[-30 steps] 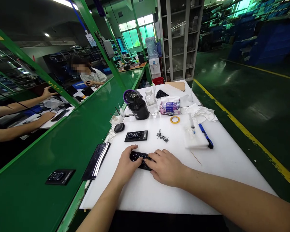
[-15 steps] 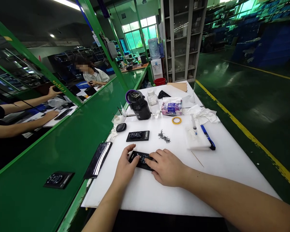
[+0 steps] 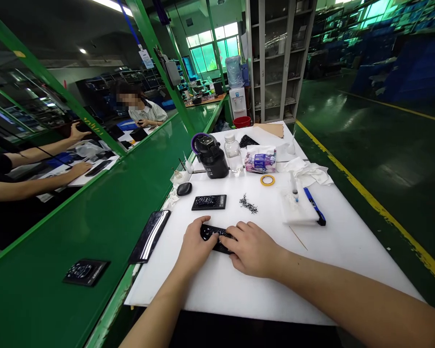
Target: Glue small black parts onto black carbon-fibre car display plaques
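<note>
A black rectangular plate [image 3: 210, 232] with a glossy raised part lies on the white table, partly covered by my fingers. My left hand [image 3: 195, 244] grips it at the left end, thumb resting on top. From the right, my right hand [image 3: 252, 246] holds the other end, its fingertips pressed onto the glossy part close to the left thumb. Just beyond sits a similar black plate [image 3: 209, 202]. A small heap of short black pieces [image 3: 248, 204] lies to its right. Another such plate [image 3: 86, 272] rests on the green bench at left.
A phone [image 3: 150, 237] lies along the table's left edge. Farther back stand a black flask [image 3: 213, 159], a clear bottle [image 3: 233, 154] and a tissue pack [image 3: 261, 160]. Yellow tape [image 3: 267, 180], a blue cutter [image 3: 314, 207] and a thin stick [image 3: 297, 238] lie rightward. Co-workers sit at left.
Both hands stay on the plate, with the fingertips shifted slightly over its glossy part. The whole view has moved a little.
</note>
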A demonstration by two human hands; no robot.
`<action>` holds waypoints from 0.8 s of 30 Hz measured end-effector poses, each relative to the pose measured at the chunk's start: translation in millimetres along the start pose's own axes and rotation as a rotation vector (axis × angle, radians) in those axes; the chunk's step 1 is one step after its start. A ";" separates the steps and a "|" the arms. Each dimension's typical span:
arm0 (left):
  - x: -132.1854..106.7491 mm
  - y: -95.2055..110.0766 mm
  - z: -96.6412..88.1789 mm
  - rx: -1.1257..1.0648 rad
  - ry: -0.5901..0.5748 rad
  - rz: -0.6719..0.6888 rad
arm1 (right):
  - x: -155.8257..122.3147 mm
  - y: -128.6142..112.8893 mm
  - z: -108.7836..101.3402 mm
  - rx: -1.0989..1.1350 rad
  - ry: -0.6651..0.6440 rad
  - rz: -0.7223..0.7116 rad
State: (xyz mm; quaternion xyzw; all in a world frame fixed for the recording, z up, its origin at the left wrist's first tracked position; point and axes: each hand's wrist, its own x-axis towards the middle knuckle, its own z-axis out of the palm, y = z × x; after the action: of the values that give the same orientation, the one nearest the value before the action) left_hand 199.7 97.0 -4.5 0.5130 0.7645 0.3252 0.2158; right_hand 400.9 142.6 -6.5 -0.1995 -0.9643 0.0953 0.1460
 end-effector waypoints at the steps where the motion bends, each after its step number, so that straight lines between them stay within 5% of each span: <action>1: -0.5 0.7 0.1 0.007 0.002 -0.001 | -0.8 0.9 0.2 0.012 0.001 -0.005; 18: -2.4 3.4 0.9 0.010 0.005 -0.003 | -6.7 2.4 0.7 0.074 0.011 0.008; 24: -9.4 -6.7 -8.7 0.035 -0.060 0.166 | -9.9 2.2 1.2 0.050 0.016 -0.031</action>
State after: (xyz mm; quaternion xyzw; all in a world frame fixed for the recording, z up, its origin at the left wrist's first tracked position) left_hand 193.2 84.2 -3.3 0.5880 0.7181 0.3130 0.2016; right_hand 409.9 140.4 -10.6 -0.1816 -0.9634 0.1155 0.1599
